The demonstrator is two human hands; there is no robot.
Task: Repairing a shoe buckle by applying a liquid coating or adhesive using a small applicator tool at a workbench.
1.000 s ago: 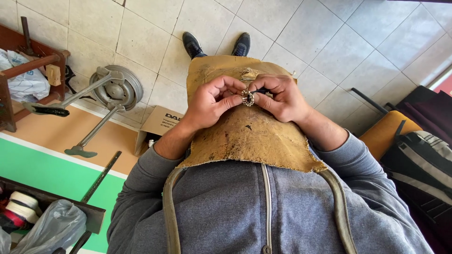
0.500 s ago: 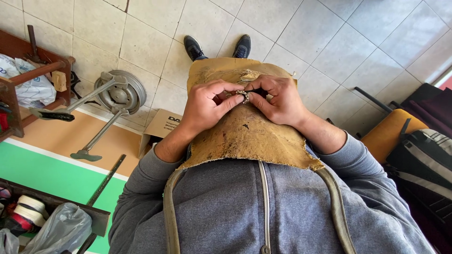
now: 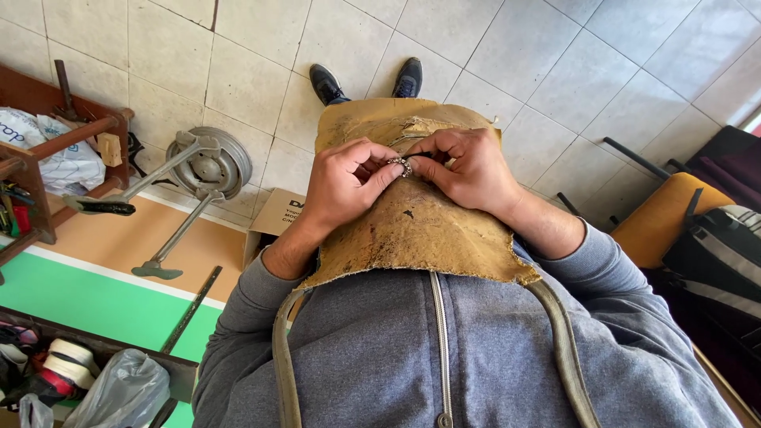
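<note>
The small ring looks like shiny metal; the apron is rough, matt tan leather; the floor tiles are smooth.

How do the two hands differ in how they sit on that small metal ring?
The left hand reaches in from the left, its fingers curled so the knuckles face up, its thumb tip at the small metal ring. The right hand comes from the opposite side, its fingers arched over the ring from above. Both pinch the ring at the fingertips, over the tan leather apron.
</note>
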